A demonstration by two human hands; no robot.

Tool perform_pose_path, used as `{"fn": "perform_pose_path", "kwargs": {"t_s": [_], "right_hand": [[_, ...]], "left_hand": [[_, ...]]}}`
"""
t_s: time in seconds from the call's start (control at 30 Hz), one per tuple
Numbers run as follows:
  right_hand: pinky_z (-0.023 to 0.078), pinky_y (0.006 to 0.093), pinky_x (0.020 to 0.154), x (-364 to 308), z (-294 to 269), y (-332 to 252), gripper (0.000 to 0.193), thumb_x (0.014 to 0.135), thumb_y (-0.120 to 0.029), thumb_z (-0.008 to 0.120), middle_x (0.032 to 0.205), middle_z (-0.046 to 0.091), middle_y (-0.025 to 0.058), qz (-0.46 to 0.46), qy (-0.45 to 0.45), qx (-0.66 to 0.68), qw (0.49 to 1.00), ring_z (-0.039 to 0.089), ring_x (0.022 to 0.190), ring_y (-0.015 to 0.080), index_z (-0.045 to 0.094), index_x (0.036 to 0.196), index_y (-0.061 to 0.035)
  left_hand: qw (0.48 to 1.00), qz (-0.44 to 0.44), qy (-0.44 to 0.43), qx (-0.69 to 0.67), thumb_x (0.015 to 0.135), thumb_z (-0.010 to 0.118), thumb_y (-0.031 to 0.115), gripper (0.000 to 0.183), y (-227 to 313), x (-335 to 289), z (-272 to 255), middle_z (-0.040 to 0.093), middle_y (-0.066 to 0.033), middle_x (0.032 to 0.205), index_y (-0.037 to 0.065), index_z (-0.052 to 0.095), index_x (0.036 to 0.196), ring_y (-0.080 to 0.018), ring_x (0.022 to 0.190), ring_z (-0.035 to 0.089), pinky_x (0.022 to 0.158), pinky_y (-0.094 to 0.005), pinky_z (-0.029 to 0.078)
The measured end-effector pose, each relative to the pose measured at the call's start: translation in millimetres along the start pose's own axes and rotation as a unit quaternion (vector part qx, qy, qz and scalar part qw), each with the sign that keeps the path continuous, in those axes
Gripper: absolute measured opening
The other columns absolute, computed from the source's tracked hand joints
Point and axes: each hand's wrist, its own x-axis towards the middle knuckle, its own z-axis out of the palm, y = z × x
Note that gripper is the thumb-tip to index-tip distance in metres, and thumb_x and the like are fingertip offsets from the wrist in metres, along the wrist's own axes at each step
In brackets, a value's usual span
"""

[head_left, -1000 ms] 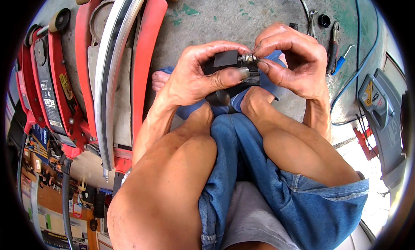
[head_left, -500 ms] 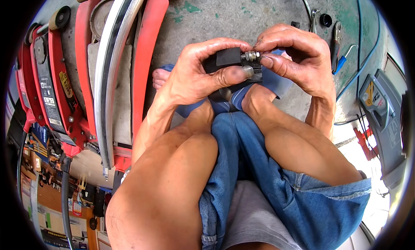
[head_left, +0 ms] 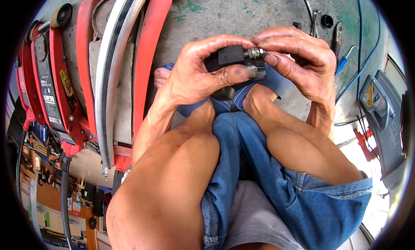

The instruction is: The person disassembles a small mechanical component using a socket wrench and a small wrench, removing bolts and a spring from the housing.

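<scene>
My left hand [head_left: 194, 70] is closed around a black block-shaped part [head_left: 231, 55], its thumb lying along the near side and its fingers curling over the far edge. A short silvery threaded bolt [head_left: 253, 54] with a nut sticks out of the block toward the right. The fingertips of my right hand [head_left: 298, 55] are closed about the outer end of that bolt, index finger above and thumb below. Exactly how the thumb meets the bolt end is hard to make out. Part of the block's underside is hidden by my left thumb and palm.
Red floor jacks [head_left: 149, 47] and a curved silver-and-black strip [head_left: 113, 55] stand close on the left. Wrenches [head_left: 308, 10], a black ring [head_left: 326, 20], pliers [head_left: 337, 36] and a blue-handled pick [head_left: 341, 65] lie on the concrete floor. A grey machine [head_left: 380, 101] stands at right.
Both hands and the block have shifted very slightly to the right. My right thumb has slid a little outward, and more of the bolt's end shows between the fingers.
</scene>
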Motion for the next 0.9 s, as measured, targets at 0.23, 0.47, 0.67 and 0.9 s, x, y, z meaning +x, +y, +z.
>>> {"fn": "perform_pose_path", "kwargs": {"t_s": [0.23, 0.47, 0.67, 0.9], "right_hand": [[0.06, 0.0346, 0.08, 2, 3, -1, 0.02, 0.085, 0.001, 0.076, 0.101, 0.076, 0.0131, -0.062, 0.006, -0.074, 0.995, 0.074, 0.095, 0.0272, 0.076, 0.105, -0.0001], [0.059, 0.0344, 0.077, 0, 7, -5, 0.018, 0.084, -0.001, 0.077, 0.097, 0.075, 0.0127, -0.074, 0.028, -0.122, 0.989, 0.074, 0.091, 0.0279, 0.075, 0.101, -0.0004], [0.059, 0.0343, 0.076, -1, 10, -3, 0.018, 0.084, -0.002, 0.078, 0.095, 0.075, 0.0125, -0.101, 0.035, -0.143, 0.984, 0.074, 0.089, 0.0272, 0.074, 0.102, 0.0001], [0.057, 0.0383, 0.083, -3, 11, -8, 0.023, 0.087, 0.003, 0.074, 0.102, 0.073, 0.0213, -0.079, 0.032, -0.121, 0.989, 0.071, 0.096, 0.0318, 0.069, 0.109, 0.0076]], "left_hand": [[0.999, -0.016, 0.016, -0.026, 0.085, 0.085, 0.02, 0.047, -1, -3, 0, 0.072, -0.0082, 0.117, 0.001, 0.068, 0.124, -0.0173, 0.11, 0.067, 0.098, -0.0323, 0.052], [0.999, -0.014, 0.017, -0.026, 0.085, 0.086, 0.027, 0.05, 1, -2, 2, 0.07, -0.0065, 0.114, 0.002, 0.067, 0.123, -0.0145, 0.107, 0.065, 0.095, -0.0307, 0.052], [0.999, -0.023, 0.016, -0.039, 0.085, 0.086, 0.028, 0.051, 2, -2, 2, 0.069, -0.0051, 0.114, 0.002, 0.065, 0.123, -0.0133, 0.107, 0.063, 0.096, -0.0299, 0.051], [0.998, -0.02, 0.003, -0.053, 0.086, 0.086, 0.023, 0.049, 2, -2, 2, 0.067, -0.0049, 0.116, 0.001, 0.063, 0.122, -0.013, 0.107, 0.063, 0.097, -0.0303, 0.05]]}}
